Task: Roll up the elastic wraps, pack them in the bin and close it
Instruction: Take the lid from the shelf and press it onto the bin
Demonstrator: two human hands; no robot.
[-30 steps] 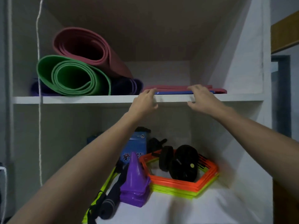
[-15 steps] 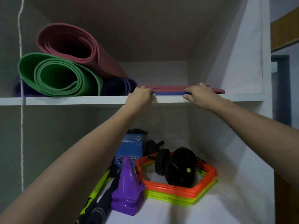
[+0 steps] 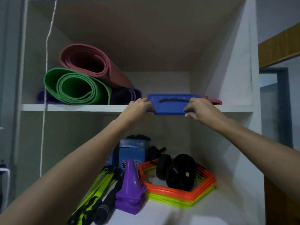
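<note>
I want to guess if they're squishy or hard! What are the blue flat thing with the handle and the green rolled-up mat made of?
The blue flat lid with the moulded handle looks like hard plastic: smooth, stiff edges, slight sheen. The green rolled mat looks like soft foam: thick matte layers curling loosely. Both are guesses from looks.

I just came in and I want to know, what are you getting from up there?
A person is reaching up to the upper shelf. Both hands, left hand and right hand, grip the front edge of a flat blue lid with a handle, tilted over the shelf edge. A pink flat piece lies behind it. Rolled mats sit beside it.
</note>
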